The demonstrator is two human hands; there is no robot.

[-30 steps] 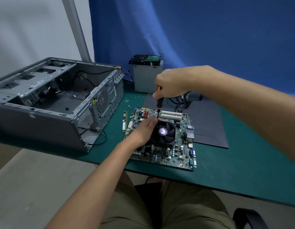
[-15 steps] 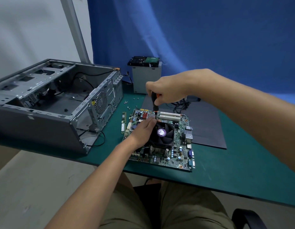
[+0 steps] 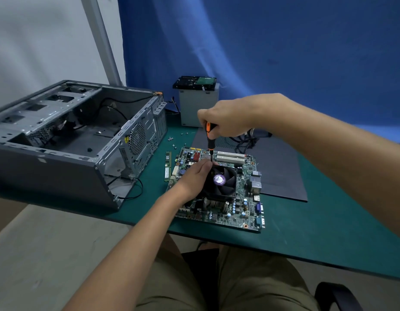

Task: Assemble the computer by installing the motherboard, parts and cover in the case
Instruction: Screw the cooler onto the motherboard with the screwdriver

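Case [image 3: 66,153] is lying open at nine o'clock on the tabletop [image 3: 306,232], the motherboard [image 3: 244,198] sitting outside it, centre. Left hand [image 3: 192,178], fingers relaxed, is steadying the fan [image 3: 223,180]; right hand [image 3: 228,117] is gripping the screwdriver [image 3: 209,135], tip at the fan's eleven o'clock corner. Likely fastening the cooler; the next move calls for keeping the driver upright.

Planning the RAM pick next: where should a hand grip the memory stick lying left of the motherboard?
Likely pinch the memory stick across its long edges near mid-length, coming from above. It lies flat on the green mat, parallel to the left edge of the motherboard with only a narrow gap; the side toward the case is freer.
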